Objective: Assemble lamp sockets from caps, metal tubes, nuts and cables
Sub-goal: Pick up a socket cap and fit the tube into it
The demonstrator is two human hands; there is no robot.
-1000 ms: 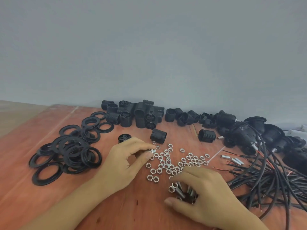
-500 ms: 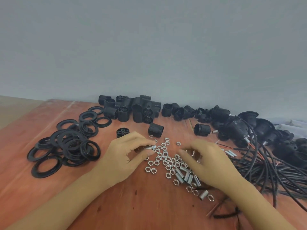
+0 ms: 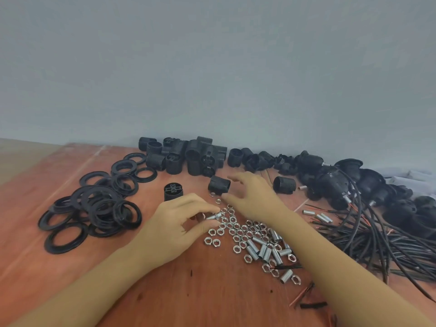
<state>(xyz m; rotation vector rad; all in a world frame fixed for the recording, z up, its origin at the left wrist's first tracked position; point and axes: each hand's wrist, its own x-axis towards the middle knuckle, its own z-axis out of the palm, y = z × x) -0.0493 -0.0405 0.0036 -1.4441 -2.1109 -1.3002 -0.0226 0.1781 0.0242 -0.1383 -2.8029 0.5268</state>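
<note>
My left hand [image 3: 181, 225] pinches a short metal tube with a nut on it [image 3: 215, 216] between thumb and fingers, just above the table. My right hand [image 3: 253, 197] reaches over the scattered nuts [image 3: 236, 230], its fingers spread next to a black socket cap [image 3: 219, 185] lying on its side; its thumb and fingers bracket the cap without gripping it. Several loose metal tubes [image 3: 264, 250] lie under my right forearm. A bundle of black cables [image 3: 368, 237] lies at the right.
A heap of black threaded rings [image 3: 94, 208] covers the left of the wooden table [image 3: 165, 291]. Black socket bodies [image 3: 188, 156] line the wall. Another cap [image 3: 173, 191] stands behind my left hand, and one more cap [image 3: 284, 184] lies right of my right hand. Assembled sockets [image 3: 335, 185] sit at the far right.
My right hand left the tubes near the table's front and moved forward over the nuts to the black cap. My left hand kept its hold on the tube and nut.
</note>
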